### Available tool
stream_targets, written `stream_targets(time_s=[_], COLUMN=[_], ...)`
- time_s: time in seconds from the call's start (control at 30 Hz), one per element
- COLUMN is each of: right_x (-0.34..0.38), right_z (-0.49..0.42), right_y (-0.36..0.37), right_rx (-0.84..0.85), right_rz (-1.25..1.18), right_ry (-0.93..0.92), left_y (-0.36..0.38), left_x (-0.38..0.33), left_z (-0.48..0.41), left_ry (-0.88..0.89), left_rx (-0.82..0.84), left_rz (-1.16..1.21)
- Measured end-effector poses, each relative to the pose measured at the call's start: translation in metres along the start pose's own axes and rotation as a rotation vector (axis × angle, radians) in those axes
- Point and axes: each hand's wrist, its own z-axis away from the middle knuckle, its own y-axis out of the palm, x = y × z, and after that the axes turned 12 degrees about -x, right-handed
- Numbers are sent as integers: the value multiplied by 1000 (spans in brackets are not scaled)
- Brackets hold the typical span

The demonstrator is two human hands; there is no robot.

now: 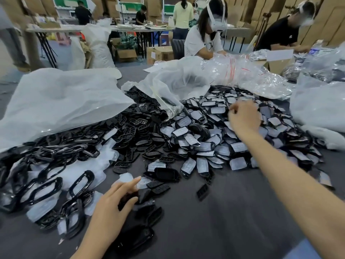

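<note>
Head view: at left, black oval frames lie heaped on the grey table. The left hand pinches a black shell between thumb and near-straight fingers, low over the table's near side. Farther right, the right hand hovers with fingers curled over a pile of film-covered shells; whether it holds one cannot be told. Red print on the clear bags is unreadable.

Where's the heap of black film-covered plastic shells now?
Head view, right of centre: the shell heap lies under the right hand, between black grid inserts and a white plastic bag.
</note>
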Motion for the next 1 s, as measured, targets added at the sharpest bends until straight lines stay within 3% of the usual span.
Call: stream_targets(time_s=[0.03, 0.1, 0.2, 0.37, 0.5, 0.67, 0.73, 0.8, 0.87, 1.0], right_x=[23, 65, 97, 97, 101, 131, 152, 177, 202, 230], right_z=[20, 69, 142, 185, 186, 217, 214, 209, 209, 222], right_y=[3, 12, 24, 36, 30, 20, 21, 23, 30, 42], right_rx=[39, 270, 540, 446, 299, 433, 578, 826, 964, 924], right_rz=[-94, -279, -417, -333, -398, -512, -607, -709, -710, -484], right_ry=[-68, -204, -273, -344, -363, -580, -485, -284, -254, -403], left_y=[0, 0, 2, 6, 10, 4, 2, -1, -4, -5], left_x=[0, 1, 3, 15, 20, 17, 17, 15, 17, 21], left_z=[-1, 0, 2, -2, -5, 3, 1, -2, -2, -4], left_ry=[12, 16, -63, -317, -375, -400, -392, -389, -409, -475], left_rx=[-3, -31, -131, -298, -362, -546, -641, -716, -789, -913], left_rz=[-2, 6, 61, 215, 361, 306, 280, 286, 336, 426])
